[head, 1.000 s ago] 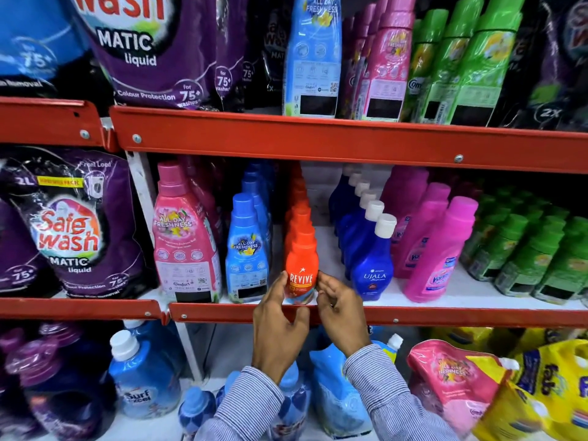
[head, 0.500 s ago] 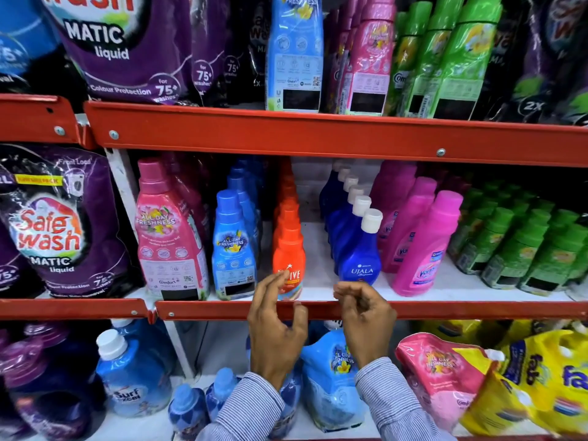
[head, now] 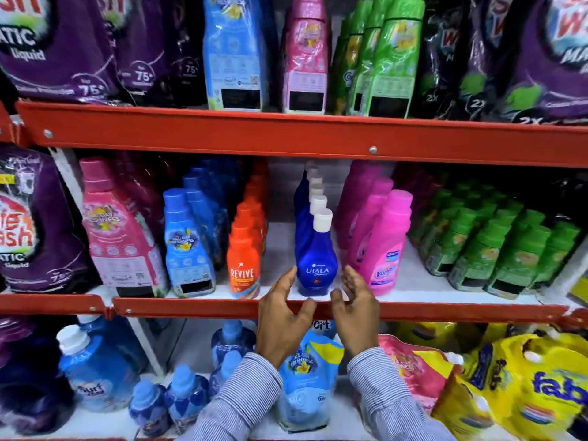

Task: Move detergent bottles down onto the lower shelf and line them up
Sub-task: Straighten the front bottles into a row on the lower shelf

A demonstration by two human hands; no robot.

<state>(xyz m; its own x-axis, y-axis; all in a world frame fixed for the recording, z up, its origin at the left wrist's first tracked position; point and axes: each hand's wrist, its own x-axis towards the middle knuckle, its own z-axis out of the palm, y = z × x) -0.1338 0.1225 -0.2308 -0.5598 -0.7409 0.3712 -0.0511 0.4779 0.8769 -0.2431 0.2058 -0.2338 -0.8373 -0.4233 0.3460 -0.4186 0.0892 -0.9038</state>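
Head view: both hands are raised in front of the red metal edge of the middle shelf (head: 191, 308), either side of the front dark-blue plastic Ujala bottle w/ white cap (head: 316, 261). Left hand (head: 280, 316) sits just left of the bottle's base, fingers (head: 288, 280) spread and loosely curled, gripping nothing; whether the fingertips touch the bottle can't be told. Right hand (head: 354, 313) is just right of it, fingers (head: 351, 276) open too, empty, thumb near the shelf edge. Striped shirt sleeves cover both wrists. The Ujala bottle stands upright at the front of a row of the same bottles running back on the white shelf board. To its left, w/ a gap between, a row of orange plastic Revive bottles (head: 244, 265); next left, light-blue softener bottles (head: 187, 246), then a tall pink softener bottle (head: 119, 237). Just right of the Ujala row stand bright-pink plastic bottles (head: 386, 246), then small green bottles (head: 496, 246). Below, on the lower shelf, a blue refill pouch (head: 307, 383) stands btwn the two forearms.
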